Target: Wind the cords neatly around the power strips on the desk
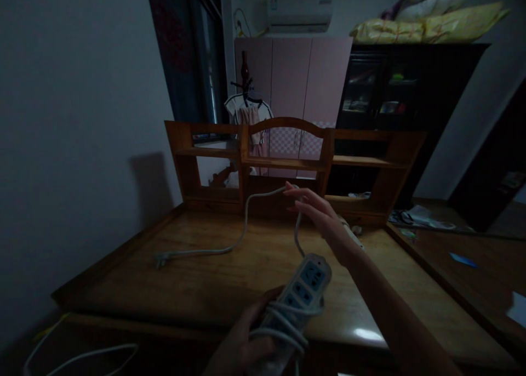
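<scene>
My left hand [246, 335] is wrapped round a white power strip [306, 285] with blue socket faces, held tilted over the near edge of the desk. Several loops of its pale cord [283, 324] are wound about the lower half of the strip. Higher up and further out, my right hand [318, 209] has the power cord [265, 194] between its thumb and fingers. From there one length drops to the strip's far end. The other length sags leftward onto the desk and ends in a plug [161, 259].
The wooden desk [197, 288] has a low open shelf [283, 162] along its back. Behind my right wrist lies a pale object [351, 233]. Another cable [82, 357] hangs at the lower left. A wall [82, 146] borders the left side; a brown surface [444, 272] adjoins the right.
</scene>
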Demonstrator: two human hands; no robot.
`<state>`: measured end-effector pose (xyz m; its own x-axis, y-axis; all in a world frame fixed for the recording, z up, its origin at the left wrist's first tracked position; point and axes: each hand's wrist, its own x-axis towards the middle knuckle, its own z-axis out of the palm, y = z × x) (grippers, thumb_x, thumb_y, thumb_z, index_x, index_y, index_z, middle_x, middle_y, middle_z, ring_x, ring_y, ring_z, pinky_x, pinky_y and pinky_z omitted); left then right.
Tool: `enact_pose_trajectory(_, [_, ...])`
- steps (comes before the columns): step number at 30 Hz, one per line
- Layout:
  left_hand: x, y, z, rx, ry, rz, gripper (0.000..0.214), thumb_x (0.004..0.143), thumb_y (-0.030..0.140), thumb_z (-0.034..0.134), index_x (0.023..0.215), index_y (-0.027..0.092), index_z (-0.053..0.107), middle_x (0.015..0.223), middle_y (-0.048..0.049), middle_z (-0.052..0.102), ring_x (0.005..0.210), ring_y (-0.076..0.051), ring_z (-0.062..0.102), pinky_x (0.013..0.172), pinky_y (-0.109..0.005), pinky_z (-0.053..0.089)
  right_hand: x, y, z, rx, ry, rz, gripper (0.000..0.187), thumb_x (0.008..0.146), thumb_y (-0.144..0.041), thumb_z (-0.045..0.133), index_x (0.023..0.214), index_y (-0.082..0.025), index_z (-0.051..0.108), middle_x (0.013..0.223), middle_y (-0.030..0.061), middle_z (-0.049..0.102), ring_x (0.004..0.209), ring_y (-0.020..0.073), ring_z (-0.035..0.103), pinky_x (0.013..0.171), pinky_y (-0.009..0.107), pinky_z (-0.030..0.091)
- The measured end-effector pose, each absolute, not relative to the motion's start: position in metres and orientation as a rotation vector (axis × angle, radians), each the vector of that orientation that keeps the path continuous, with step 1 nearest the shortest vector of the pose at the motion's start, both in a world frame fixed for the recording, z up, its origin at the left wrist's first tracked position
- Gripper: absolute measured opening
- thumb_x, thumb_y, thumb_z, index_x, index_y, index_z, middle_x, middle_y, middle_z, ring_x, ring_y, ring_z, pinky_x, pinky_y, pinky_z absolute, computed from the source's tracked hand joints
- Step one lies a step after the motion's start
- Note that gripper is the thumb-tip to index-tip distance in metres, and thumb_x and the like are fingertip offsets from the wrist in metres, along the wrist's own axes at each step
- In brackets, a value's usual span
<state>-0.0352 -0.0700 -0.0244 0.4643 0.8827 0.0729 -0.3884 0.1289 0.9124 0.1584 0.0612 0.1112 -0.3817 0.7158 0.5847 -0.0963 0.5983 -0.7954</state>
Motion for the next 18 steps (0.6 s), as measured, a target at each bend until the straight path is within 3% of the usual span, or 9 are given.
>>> enact_pose_trajectory(4, [-0.032, -0.075, -0.037, 0.846, 0.614, 1.273, 0.07, 0.052, 0.039, 0.087, 0.117, 0.023, 0.067, 0.106, -0.0089, 0.073, 0.093, -0.03, 0.069, 0.078, -0.033, 0.054, 0.177, 0.088, 0.104, -0.614, -1.565, 0.846, 0.026, 0.085, -0.035, 0.063, 0.11, -0.031, 0.059, 0.141, 0.0003, 0.049, 0.133, 0.0235, 0.041, 0.094, 0.038, 0.05])
enact_pose_trajectory(7, [-0.031, -0.07, -0.039, 0.722, 0.807, 1.45, 0.058, 0.056, 0.036, 0.086, 0.109, 0.02, 0.071, 0.089, -0.007, 0.076, 0.082, -0.028, 0.071, 0.073, -0.031, 0.055, 0.189, 0.093, 0.098, -0.651, -1.49, 0.785, 0.036, 0.085, -0.036, 0.064, 0.118, -0.033, 0.053, 0.134, 0.0012, 0.053, 0.132, 0.0218, 0.043, 0.097, 0.038, 0.048])
enact_pose_trajectory(11, [-0.027, -0.056, -0.032, 0.813, 1.001, 1.595, 0.066, 0.062, 0.033, 0.082, 0.123, 0.017, 0.063, 0.101, -0.0085, 0.074, 0.094, -0.028, 0.07, 0.081, -0.031, 0.054, 0.182, 0.076, 0.106, -0.596, -1.643, 0.609, 0.047, 0.081, -0.031, 0.07, 0.124, -0.033, 0.051, 0.147, 0.0016, 0.041, 0.135, 0.0217, 0.039, 0.101, 0.036, 0.046])
enact_pose_trajectory(13, [-0.023, -0.053, -0.031, 0.949, 1.046, 1.533, 0.072, 0.067, 0.031, 0.079, 0.134, 0.018, 0.053, 0.111, -0.0097, 0.072, 0.102, -0.027, 0.067, 0.087, -0.031, 0.053, 0.174, 0.069, 0.116, -0.552, -1.743, 0.544, 0.05, 0.08, -0.028, 0.072, 0.125, -0.033, 0.051, 0.149, 0.0017, 0.038, 0.134, 0.0222, 0.04, 0.098, 0.035, 0.048])
enact_pose_trajectory(15, [-0.019, -0.053, -0.031, 1.061, 1.004, 1.357, 0.076, 0.073, 0.028, 0.075, 0.141, 0.018, 0.044, 0.116, -0.0111, 0.07, 0.102, -0.026, 0.067, 0.088, -0.033, 0.052, 0.166, 0.068, 0.129, -0.514, -1.848, 0.51, 0.048, 0.081, -0.027, 0.071, 0.125, -0.031, 0.053, 0.144, 0.0029, 0.045, 0.129, 0.0221, 0.047, 0.096, 0.036, 0.05])
enact_pose_trajectory(18, [-0.013, -0.06, -0.028, 1.18, 0.896, 1.006, 0.074, 0.071, 0.024, 0.075, 0.139, 0.021, 0.047, 0.114, -0.0095, 0.07, 0.099, -0.027, 0.068, 0.086, -0.035, 0.053, 0.155, 0.077, 0.144, -0.48, -1.948, 0.496, 0.036, 0.082, -0.028, 0.069, 0.117, -0.026, 0.06, 0.132, 0.0045, 0.057, 0.116, 0.0216, 0.058, 0.093, 0.037, 0.052])
